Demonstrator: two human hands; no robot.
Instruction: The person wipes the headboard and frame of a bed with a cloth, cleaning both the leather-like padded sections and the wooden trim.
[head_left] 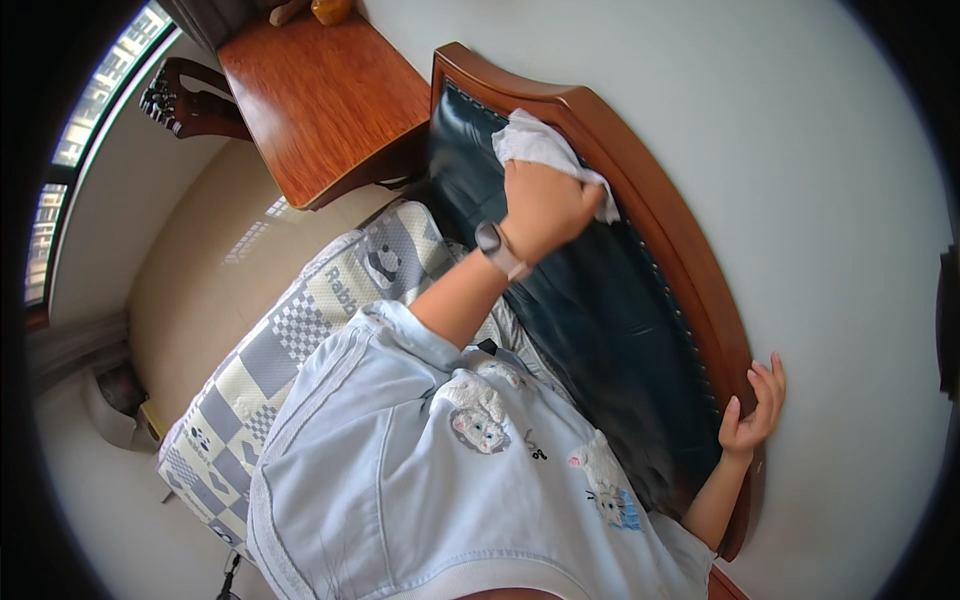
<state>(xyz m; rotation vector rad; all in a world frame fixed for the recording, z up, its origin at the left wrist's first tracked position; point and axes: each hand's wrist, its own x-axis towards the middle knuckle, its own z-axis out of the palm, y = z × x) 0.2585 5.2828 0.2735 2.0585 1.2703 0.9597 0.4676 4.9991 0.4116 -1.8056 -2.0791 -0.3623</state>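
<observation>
My left hand point(550, 207), with a watch point(495, 247) on its wrist, is closed on a crumpled white cloth point(540, 137). The cloth lies against the upper left part of the headboard, across the dark padded panel point(590, 300) and near its wooden frame point(640, 190). At the lower right, my right hand point(757, 410) has its fingers stretched out and holds nothing. It is at the frame's outer edge, beside the white wall. The cloth's underside and some of my left fingertips are hidden.
A glossy brown wooden table point(320, 90) stands at the upper left, against the headboard's end. A dark wooden chair point(195, 100) is beside it. Below lies a bed with a grey and white patterned cover point(300, 320). A window point(100, 110) is at the far left.
</observation>
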